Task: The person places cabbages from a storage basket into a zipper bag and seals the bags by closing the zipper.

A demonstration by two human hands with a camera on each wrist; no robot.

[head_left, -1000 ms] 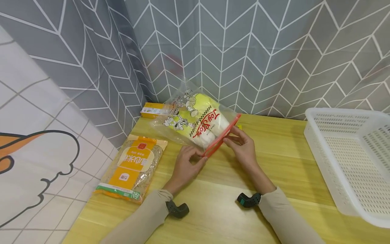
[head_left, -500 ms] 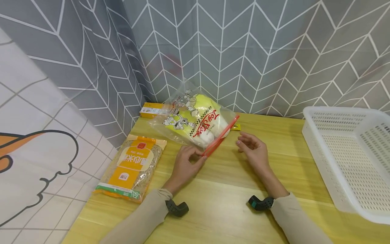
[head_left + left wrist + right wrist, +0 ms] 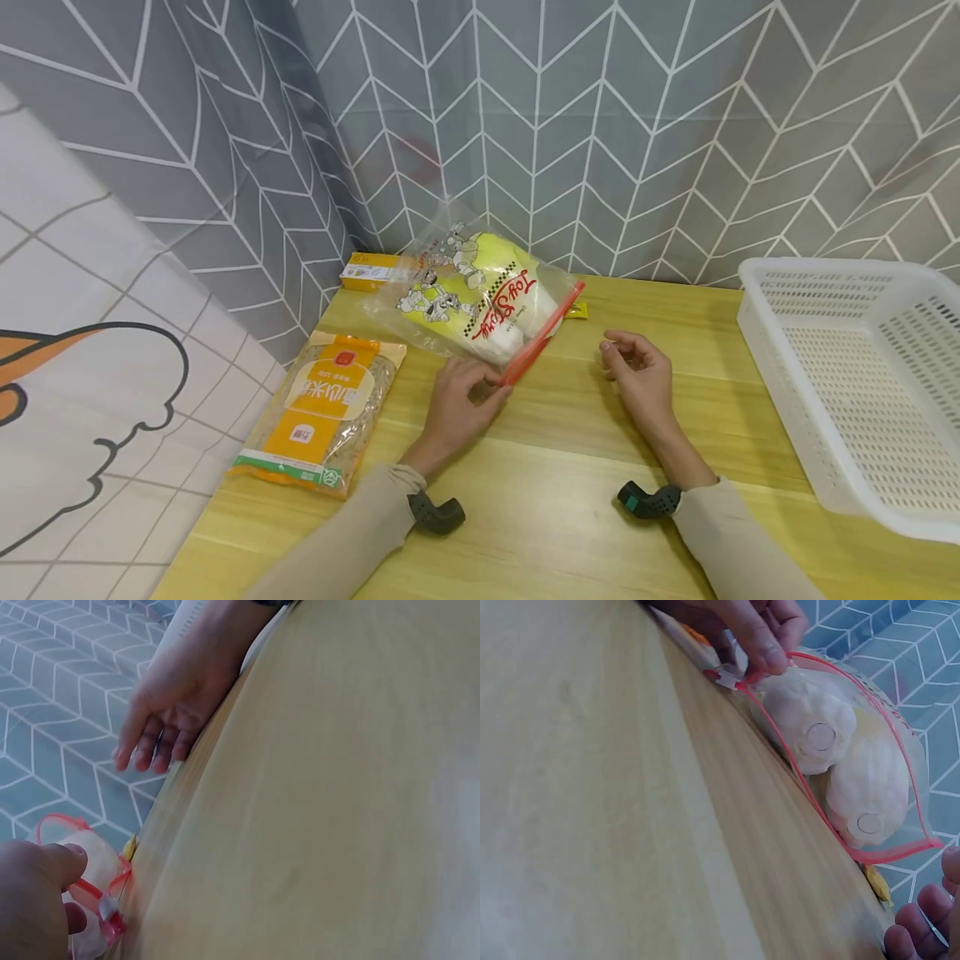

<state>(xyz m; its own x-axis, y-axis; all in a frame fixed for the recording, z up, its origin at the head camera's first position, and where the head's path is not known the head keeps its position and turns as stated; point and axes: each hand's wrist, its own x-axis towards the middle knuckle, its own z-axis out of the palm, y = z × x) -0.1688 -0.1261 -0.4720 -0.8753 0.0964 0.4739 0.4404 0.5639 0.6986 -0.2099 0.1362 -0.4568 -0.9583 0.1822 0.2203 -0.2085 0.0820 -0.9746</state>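
A clear zip bag (image 3: 442,321) with "Toy Story" print leans tilted at the back of the table. Inside it are two cabbages (image 3: 814,739) with yellow-green tops and white cut bases, side by side in the right wrist view. Its mouth, edged by a red zip strip (image 3: 772,727), gapes toward me. At the near corner of that strip, by a pale slider (image 3: 726,679), my left hand (image 3: 457,408) pinches the bag between thumb and fingers. My right hand (image 3: 643,383) is held apart to the right of the bag, fingers loosely curved, holding nothing.
A packet of noodles (image 3: 322,408), orange and clear, lies on the table at left. Behind it is a yellow box (image 3: 367,271). A small yellow sachet (image 3: 577,311) lies beside the bag. The white basket (image 3: 795,392) stands at right. A patterned curtain (image 3: 570,150) hangs behind.
My right hand has let go of the bag's red edge and moved away to the right, uncovering the yellow sachet. My left hand keeps its pinch on the near corner.
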